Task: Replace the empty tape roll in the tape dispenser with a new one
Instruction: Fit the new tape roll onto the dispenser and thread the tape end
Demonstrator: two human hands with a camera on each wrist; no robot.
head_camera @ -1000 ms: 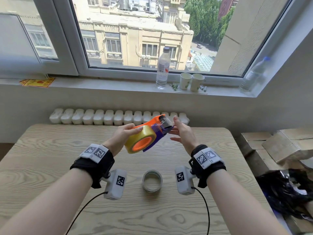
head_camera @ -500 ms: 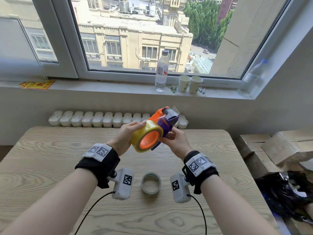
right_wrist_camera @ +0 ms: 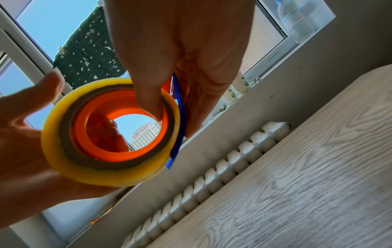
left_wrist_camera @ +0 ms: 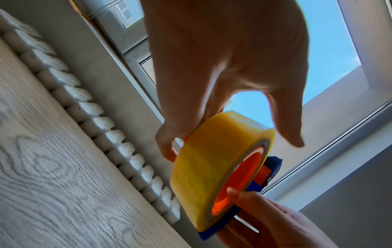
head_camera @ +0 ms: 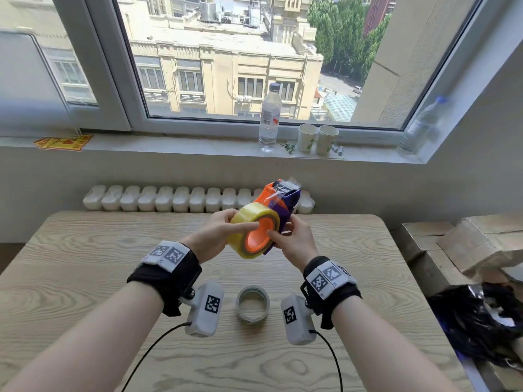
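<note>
New yellow tape roll [head_camera: 252, 226] is seated on the orange hub of the tape dispenser [head_camera: 280, 200], and both are held up in the air above the middle of the tabletop [head_camera: 85, 267]. The roll is gripped from the left by the left hand [head_camera: 216, 234], with thumb laid across its near face and fingers [left_wrist_camera: 167, 147] wrapped behind the rim. The dispenser's purple-blue body is grasped from the right by the right hand [head_camera: 294, 240]; its thumb is hooked into the orange hub, and its fingers [right_wrist_camera: 203, 102] are pressed along the blue side plate. The cutter end is pointed up and away, with a clear tape strip seen over it. The empty tape roll [head_camera: 252, 304] is lying flat on the tabletop near the person, between the two wrists, well apart from the dispenser. Farther back, a white radiator [head_camera: 169, 198] is seen behind the tabletop, and a water bottle [head_camera: 269, 120] and two paper cups [head_camera: 317, 138] are standing on the windowsill. Cardboard boxes [head_camera: 464, 244] are stacked at the right.
</note>
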